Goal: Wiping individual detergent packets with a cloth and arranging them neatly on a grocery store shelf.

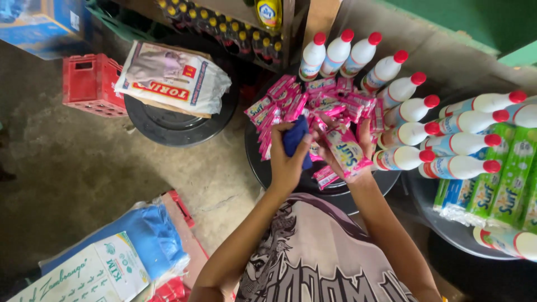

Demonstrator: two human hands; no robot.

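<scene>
At centre frame, the left hand (pixel 286 162) was closed around a dark blue cloth (pixel 295 140), bunched soft in its fingers, while the right hand (pixel 358 148) clasped a glossy pink sachet (pixel 345 150) against its palm. Both hovered over a round black tray (pixel 257 162) heaped with crinkled pink sachets (pixel 313 100). White plastic bottles (pixel 403 89) with red caps fanned along the tray's right rim. A red crate (pixel 89 84) sat at upper left.

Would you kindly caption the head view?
Left hand grips blue cloth; right hand holds pink sachets over black tray.
</scene>
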